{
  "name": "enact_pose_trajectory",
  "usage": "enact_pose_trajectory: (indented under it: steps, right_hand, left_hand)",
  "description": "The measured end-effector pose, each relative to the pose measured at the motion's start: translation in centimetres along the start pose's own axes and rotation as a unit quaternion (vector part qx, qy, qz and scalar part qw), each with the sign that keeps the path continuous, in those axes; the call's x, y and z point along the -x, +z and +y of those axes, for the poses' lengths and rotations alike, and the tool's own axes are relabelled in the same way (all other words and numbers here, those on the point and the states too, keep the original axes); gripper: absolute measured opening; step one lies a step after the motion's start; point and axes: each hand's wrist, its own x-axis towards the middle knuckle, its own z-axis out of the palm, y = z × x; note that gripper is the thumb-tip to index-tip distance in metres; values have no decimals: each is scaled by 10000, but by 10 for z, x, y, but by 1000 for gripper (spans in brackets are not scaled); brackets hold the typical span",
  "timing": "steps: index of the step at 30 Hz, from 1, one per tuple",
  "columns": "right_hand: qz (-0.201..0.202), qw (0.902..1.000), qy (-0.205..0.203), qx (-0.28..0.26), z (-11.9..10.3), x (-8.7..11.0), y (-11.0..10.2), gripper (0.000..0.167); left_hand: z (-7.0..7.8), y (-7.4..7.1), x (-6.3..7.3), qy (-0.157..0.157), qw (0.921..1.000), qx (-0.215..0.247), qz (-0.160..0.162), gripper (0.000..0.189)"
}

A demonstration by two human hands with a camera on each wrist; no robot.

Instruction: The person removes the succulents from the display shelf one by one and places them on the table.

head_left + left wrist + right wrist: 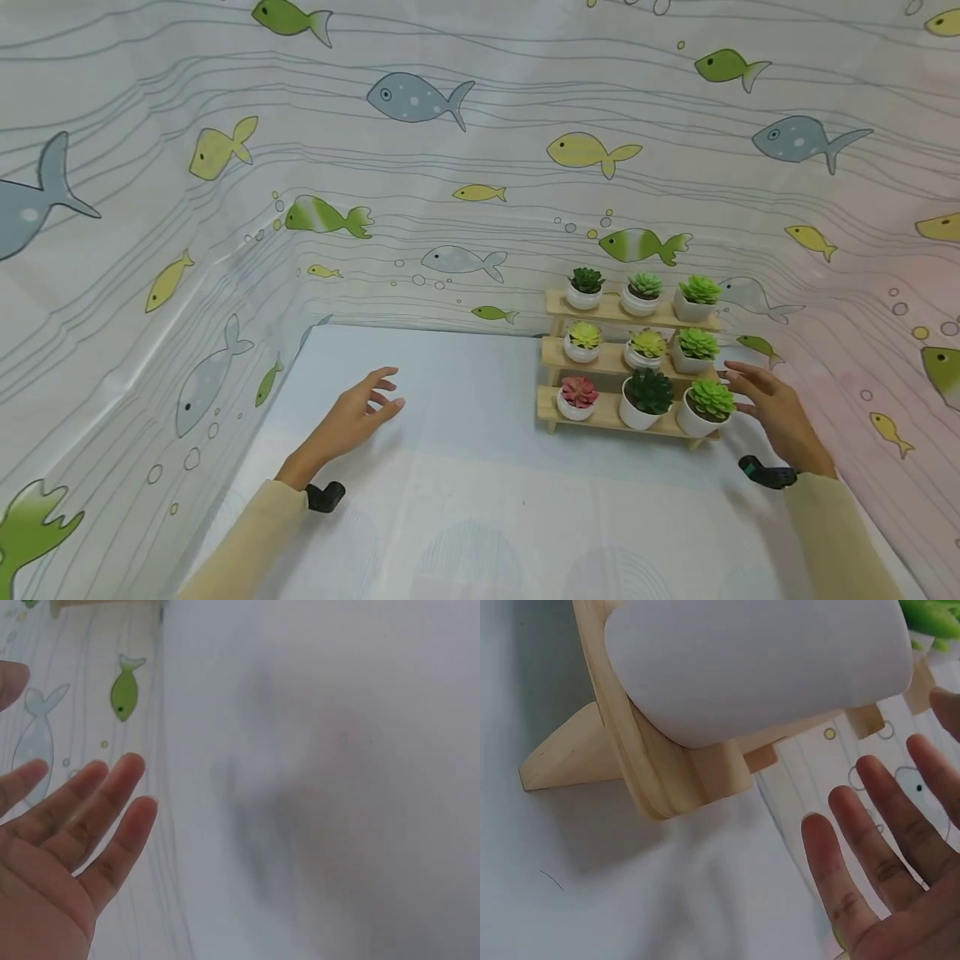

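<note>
Fish-print backdrop, cut off at twelve o'clock. White table, near edge out of frame. Wooden three-tier stand, two o'clock on table. Left hand, ten o'clock on table, fingers spread, loosely bent. Right hand, three o'clock from stand, just beside it, fingers fanned. Nine potted succulents, three per tier, partly masking the stand. Black wrist devices, fine detail indistinct.

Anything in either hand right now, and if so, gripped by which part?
Nothing is held: the left hand is open above the table, and the right hand is open beside the plant stand.
</note>
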Motion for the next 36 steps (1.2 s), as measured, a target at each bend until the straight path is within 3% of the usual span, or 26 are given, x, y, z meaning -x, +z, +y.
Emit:
enact_pose_trajectory:
  steps: [8,21,30,36]
  right_hand:
    - [-260,9940,132,-1051,13,-8,7,55]
    - [-145,9871,394,-1545,24,-18,15,54]
    - [-545,9774,187,-2033,25,-20,15,37]
    - [-397,9860,742,-1443,23,-24,15,46]
  left_hand:
    - [0,5,2,-6,9999,86,-144,68]
    - [4,17,0,-122,9984,336,-449,71]
    - [7,27,-4,-186,9970,470,-580,71]
    - [9,36,-9,-178,9963,534,-646,71]
